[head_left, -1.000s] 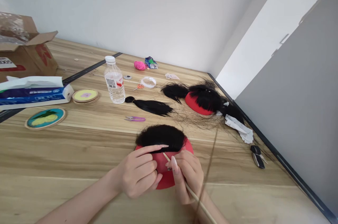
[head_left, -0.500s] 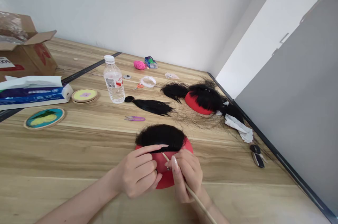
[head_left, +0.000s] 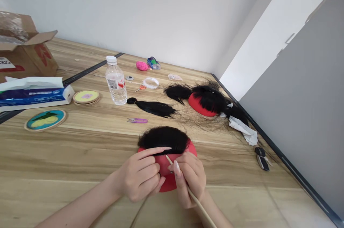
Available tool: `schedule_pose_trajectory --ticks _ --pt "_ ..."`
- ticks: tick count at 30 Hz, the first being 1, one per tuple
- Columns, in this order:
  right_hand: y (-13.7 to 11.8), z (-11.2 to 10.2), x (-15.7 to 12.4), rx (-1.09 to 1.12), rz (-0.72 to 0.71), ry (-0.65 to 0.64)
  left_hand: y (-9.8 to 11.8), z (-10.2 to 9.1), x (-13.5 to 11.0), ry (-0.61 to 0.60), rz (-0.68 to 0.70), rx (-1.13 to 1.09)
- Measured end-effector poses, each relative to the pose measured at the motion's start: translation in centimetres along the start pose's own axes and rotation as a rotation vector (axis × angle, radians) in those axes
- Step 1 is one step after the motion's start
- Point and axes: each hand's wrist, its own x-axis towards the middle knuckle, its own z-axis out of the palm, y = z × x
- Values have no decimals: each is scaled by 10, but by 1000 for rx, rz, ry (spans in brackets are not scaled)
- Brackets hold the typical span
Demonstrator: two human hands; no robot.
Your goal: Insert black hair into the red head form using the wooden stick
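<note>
Pale wall [head_left: 134, 13] backs a wood-grained tabletop [head_left: 86, 149], and from where I stand the work sits at its near side. One right hand [head_left: 192, 176], at four o'clock on a red domed form [head_left: 163, 163], has its grip clamped on a slim pale stick [head_left: 200, 206], thumb against fingers, the tip aimed toward eleven. At eight o'clock the left hand [head_left: 142, 176] rests against the form, index finger stretched along the near edge of the black hair [head_left: 163, 138] that covers the far side, other fingers curled; whether they pinch anything, I can't tell. I'd judge the step as fine work along that hair edge, though contact at the tip is too small to make out. Any next move seems to call for a light, exact wrist and a firmly braced form. Just beyond, purple snips [head_left: 139, 120] lie at eleven o'clock, a tied hair bundle [head_left: 154, 108] nearer twelve, a second red form [head_left: 200, 107] with long hair at one; farther out at eleven stands a water bottle [head_left: 116, 86].
</note>
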Motion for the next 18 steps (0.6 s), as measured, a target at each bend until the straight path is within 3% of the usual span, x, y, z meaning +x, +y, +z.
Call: schedule_pose_trajectory --ticks 3,13,18 --pt "0 2 -1 101 56 91 0 0 1 2 -4 -6" --pt "-2 -1 1 82 37 19 2 -3 4 -6 -14 -30" --pt "-1 1 0 98 45 45 2 -3 4 -10 -16 -25"
